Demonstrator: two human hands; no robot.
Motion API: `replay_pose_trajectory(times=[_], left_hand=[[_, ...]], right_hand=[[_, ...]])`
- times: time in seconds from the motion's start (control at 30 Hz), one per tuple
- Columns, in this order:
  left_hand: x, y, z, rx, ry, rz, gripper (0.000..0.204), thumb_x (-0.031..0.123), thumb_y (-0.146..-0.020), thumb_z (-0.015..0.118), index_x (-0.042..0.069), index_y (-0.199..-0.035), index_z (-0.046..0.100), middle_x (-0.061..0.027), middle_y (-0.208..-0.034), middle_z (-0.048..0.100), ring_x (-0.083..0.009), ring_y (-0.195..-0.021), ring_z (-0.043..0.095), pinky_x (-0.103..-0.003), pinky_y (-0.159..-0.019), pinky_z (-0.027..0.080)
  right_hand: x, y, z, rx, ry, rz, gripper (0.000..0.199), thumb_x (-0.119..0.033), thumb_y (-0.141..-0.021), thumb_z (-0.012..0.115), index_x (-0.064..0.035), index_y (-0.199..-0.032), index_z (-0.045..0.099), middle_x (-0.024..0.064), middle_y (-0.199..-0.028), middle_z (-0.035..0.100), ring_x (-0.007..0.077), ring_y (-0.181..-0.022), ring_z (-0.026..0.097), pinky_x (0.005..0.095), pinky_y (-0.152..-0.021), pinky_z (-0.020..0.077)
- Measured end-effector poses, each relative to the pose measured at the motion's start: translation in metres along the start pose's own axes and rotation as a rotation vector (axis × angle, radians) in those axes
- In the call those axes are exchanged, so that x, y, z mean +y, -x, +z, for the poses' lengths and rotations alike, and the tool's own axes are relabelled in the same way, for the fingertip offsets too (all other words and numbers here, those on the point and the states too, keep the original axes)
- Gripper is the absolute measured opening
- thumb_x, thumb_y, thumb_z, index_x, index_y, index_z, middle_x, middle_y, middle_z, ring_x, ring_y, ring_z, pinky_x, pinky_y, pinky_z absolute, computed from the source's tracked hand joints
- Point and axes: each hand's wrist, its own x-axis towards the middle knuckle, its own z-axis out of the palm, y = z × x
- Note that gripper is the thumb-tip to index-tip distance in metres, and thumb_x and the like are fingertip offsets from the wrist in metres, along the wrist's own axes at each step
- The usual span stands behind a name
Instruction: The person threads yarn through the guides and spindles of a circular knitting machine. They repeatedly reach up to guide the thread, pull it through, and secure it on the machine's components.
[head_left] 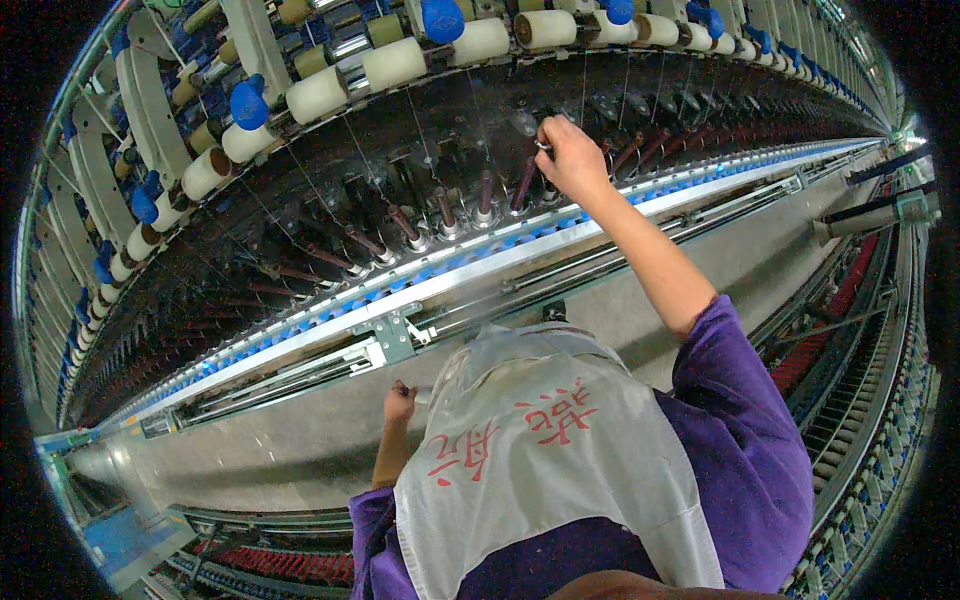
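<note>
My right hand (575, 163) reaches out over the row of spindles on a spinning frame. Its fingers are pinched together beside a dark red spindle bobbin (524, 186), with a small pale bit showing at the fingertips that is too small to name. Just left of that hand is a round thread guide (523, 123). My left hand (399, 403) hangs low near my waist, fingers curled closed; what is in them, if anything, cannot be made out. More bobbins, such as a reddish one (486, 192), stand in line with fine threads running up from several of them.
White rollers (394, 65) and blue knobs (248, 102) line the frame above. A metal rail (470, 265) with a blue strip runs along the spindles, and a bracket (393, 332) juts out below it. Behind me, another machine row (860, 400) flanks the grey aisle floor (270, 440).
</note>
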Motion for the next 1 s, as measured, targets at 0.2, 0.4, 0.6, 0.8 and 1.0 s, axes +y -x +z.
replay_pose_trajectory(times=[0.2, 0.4, 0.6, 0.8, 1.0], left_hand=[[-0.012, 0.006, -0.008, 0.020, -0.060, -0.051, 0.031, 0.033, -0.076, 0.065, 0.005, -0.077, 0.053, -0.0146, -0.071, 0.060, -0.0345, -0.071, 0.059, -0.042, -0.063, 0.045], [0.001, 0.007, -0.014, 0.088, -0.037, -0.034, 0.030, 0.032, -0.077, 0.064, 0.005, -0.077, 0.053, -0.0140, -0.071, 0.060, -0.0340, -0.070, 0.059, -0.040, -0.063, 0.046], [0.009, 0.003, -0.010, 0.059, 0.036, 0.028, 0.031, 0.032, -0.078, 0.063, 0.004, -0.076, 0.052, -0.0153, -0.070, 0.060, -0.0339, -0.069, 0.059, -0.040, -0.063, 0.045], [0.004, 0.009, -0.004, 0.090, 0.011, 0.012, 0.030, 0.028, -0.077, 0.065, 0.002, -0.076, 0.051, -0.0162, -0.069, 0.059, -0.0335, -0.067, 0.059, -0.040, -0.063, 0.045], [-0.024, 0.015, 0.006, 0.094, 0.126, -0.052, 0.030, 0.027, -0.075, 0.068, 0.002, -0.075, 0.052, -0.0153, -0.073, 0.061, -0.0327, -0.070, 0.059, -0.040, -0.064, 0.046]], right_hand=[[-0.001, -0.001, -0.003, 0.069, 0.026, -0.081, 0.018, -0.010, -0.073, 0.061, -0.0059, -0.085, 0.049, 0.0112, -0.084, 0.052, 0.0313, -0.082, 0.056, 0.0394, -0.066, 0.0470], [0.001, -0.008, -0.002, 0.017, 0.037, -0.125, 0.015, -0.013, -0.073, 0.066, -0.0036, -0.076, 0.054, 0.0111, -0.075, 0.056, 0.0307, -0.072, 0.058, 0.0387, -0.061, 0.0474], [0.004, -0.021, 0.000, -0.100, -0.133, 0.217, 0.025, -0.021, -0.073, 0.071, -0.0008, -0.067, 0.058, 0.0149, -0.061, 0.059, 0.0272, -0.057, 0.060, 0.0331, -0.055, 0.0466], [0.019, -0.027, 0.008, -0.271, -0.376, 0.546, 0.032, -0.026, -0.078, 0.070, 0.0018, -0.069, 0.058, 0.0078, -0.058, 0.059, 0.0130, -0.052, 0.056, 0.0274, -0.053, 0.0453], [0.027, -0.014, 0.011, -0.201, -0.506, 0.514, 0.027, -0.021, -0.081, 0.068, 0.0005, -0.070, 0.056, 0.0059, -0.060, 0.058, 0.0099, -0.056, 0.055, 0.0261, -0.054, 0.0450]])
